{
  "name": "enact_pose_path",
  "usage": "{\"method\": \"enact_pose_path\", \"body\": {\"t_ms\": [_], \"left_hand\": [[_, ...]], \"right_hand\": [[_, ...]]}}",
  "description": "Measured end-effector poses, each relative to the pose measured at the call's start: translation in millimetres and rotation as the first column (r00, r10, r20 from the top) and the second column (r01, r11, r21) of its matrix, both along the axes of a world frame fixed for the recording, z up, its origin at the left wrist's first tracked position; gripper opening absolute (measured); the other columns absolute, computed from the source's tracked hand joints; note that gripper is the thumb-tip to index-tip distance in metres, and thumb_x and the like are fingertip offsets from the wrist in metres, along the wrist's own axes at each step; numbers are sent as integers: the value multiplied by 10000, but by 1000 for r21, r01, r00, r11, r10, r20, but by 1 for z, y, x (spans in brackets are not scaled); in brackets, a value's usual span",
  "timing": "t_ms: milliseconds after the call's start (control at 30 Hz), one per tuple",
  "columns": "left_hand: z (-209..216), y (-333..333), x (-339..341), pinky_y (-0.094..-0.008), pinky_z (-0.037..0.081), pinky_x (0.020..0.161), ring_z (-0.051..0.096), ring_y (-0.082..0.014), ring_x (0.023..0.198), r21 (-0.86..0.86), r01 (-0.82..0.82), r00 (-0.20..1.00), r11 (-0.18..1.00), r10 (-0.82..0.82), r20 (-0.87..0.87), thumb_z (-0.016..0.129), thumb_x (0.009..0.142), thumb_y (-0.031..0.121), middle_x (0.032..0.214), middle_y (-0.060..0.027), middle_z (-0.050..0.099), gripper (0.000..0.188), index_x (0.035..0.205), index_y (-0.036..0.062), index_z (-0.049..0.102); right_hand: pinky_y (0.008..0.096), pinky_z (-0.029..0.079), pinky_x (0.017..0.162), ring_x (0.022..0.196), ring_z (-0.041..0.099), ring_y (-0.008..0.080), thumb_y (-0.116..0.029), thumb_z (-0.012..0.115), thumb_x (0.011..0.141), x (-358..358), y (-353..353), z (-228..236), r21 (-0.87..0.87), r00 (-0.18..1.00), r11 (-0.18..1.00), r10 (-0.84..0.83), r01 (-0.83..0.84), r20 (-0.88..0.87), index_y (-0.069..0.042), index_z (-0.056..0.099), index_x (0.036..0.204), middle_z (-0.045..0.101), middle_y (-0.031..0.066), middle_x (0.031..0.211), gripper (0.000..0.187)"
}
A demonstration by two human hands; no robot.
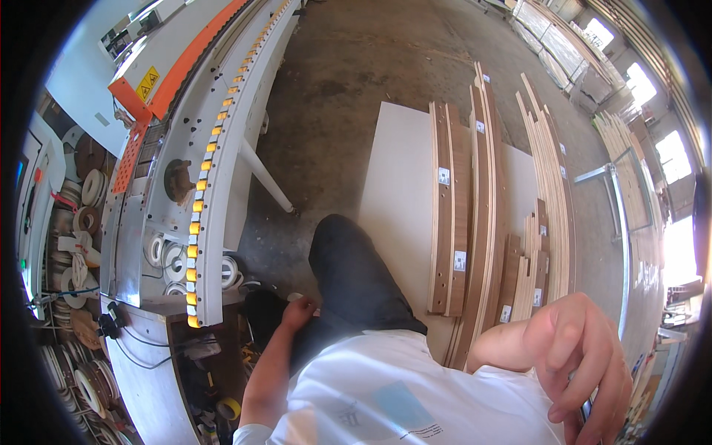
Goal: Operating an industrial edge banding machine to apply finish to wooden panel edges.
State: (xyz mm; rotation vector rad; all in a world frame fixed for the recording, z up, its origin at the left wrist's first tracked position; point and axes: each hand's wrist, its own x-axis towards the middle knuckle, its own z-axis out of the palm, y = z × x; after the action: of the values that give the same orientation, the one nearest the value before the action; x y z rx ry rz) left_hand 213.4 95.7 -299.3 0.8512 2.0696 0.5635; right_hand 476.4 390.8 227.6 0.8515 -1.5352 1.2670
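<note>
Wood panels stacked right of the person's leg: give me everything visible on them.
The wood panels are long, narrow boards with brown veneered faces and pale, layered edges, looking like plywood. They lie in several stacks side by side on a large white sheet on the concrete floor, running away from the person. Small white labels sit on several faces, and one board shows a row of drilled holes. Shorter pieces lie at the near end. Neither hand touches them.

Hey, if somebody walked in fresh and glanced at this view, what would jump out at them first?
Most striking is the long machine curving up the left, with its orange guard and row of yellow rollers. Next come the wooden panels stacked in the middle right on a pale board. Closest to the camera, the right hand looms large at the lower right, while the left hand hangs low by the dark trouser leg.
</note>
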Motion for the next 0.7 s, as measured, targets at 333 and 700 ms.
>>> {"method": "enact_pose_path", "body": {"t_ms": [333, 700], "left_hand": [[2, -1, 1, -502, 553, 864, 705, -419, 1021, -20, 34, 997, 999, -36, -65, 642, 938, 392, 1032, -210, 746, 327, 1030, 92, 733], [-12, -1, -6, -508, 546, 895, 698, -420, 1048, 40, 75, 997, 996, -75, -1, 613, 956, 417, 1074, -219, 738, 365, 1115, 109, 730]], "right_hand": [[338, 468, 871, 863, 674, 63, -317, 682, 1002, 4, -1, 4, 13, 998, 1000, 26, -27, 49, -303, 728, 1268, 751, -195, 1143, 271], [353, 468, 890, 845, 673, 59, -344, 654, 1020, 5, -2, -1, -7, 999, 1000, 1, -1, -44, -318, 747, 1224, 750, -202, 1133, 225]]}}
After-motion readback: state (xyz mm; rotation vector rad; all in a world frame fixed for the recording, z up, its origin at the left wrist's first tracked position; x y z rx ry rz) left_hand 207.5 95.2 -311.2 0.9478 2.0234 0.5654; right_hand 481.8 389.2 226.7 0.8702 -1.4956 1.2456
